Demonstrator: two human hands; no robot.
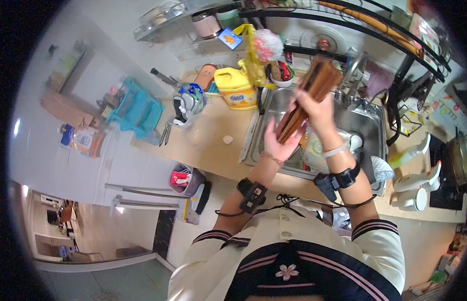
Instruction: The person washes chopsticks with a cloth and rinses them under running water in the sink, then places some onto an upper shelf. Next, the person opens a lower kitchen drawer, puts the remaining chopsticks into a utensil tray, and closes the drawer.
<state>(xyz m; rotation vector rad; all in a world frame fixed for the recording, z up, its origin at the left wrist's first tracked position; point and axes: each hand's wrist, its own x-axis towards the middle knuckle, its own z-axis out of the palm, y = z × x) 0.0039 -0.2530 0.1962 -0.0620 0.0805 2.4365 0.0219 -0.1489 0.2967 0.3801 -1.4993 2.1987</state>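
Over the sink, both hands hold a long brown wooden thing with dark streaks along it, slanting from upper right to lower left. Motion blurs it, and I cannot make out its exact kind. My right hand wraps round its middle from the right. Its lower end rests against the palm and fingers of my left hand, whose thumb stands up on the left side. Below the hands, dishes lie in the sink, partly hidden by my right forearm. A faucet stands behind.
Left of the sink, a yellow jug and a small white piece are on the wooden counter. A teal rack stands farther left. Spray bottles, a white mug and a stove are at the right. Black shelf bars run overhead.
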